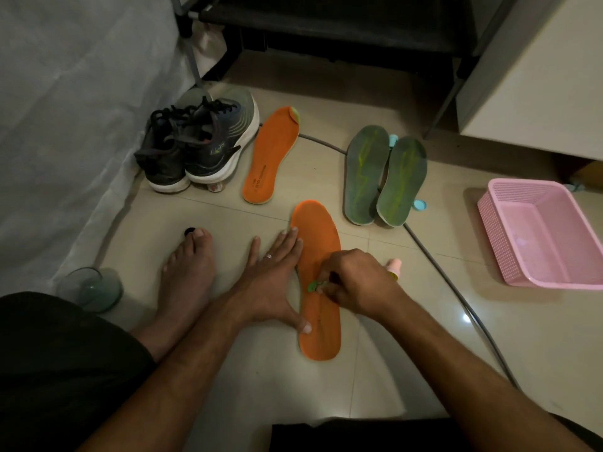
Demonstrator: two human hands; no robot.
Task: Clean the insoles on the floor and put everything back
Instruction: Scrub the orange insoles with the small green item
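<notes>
Both forearms reach out from the near edge toward the orange insole (318,256) lying flat on the floor tiles (408,321), toe end pointing far. It looks like thin foam, so I'd judge it light, soft and bendy, likely to skid or curl under scrubbing unless pinned, and best lifted by an edge or the heel. His left hand (274,282) does that pinning: fingers spread straight, fingertips on the insole's left edge, thumb pressing near the heel. His right hand (355,282) is curled tight around a small green-tipped brush (315,286) touching the insole's middle. Further off lie a second orange insole (270,154), a green pair (385,177) to the right, sneakers (199,141) far left, and a pink basket (545,230) at the right.
</notes>
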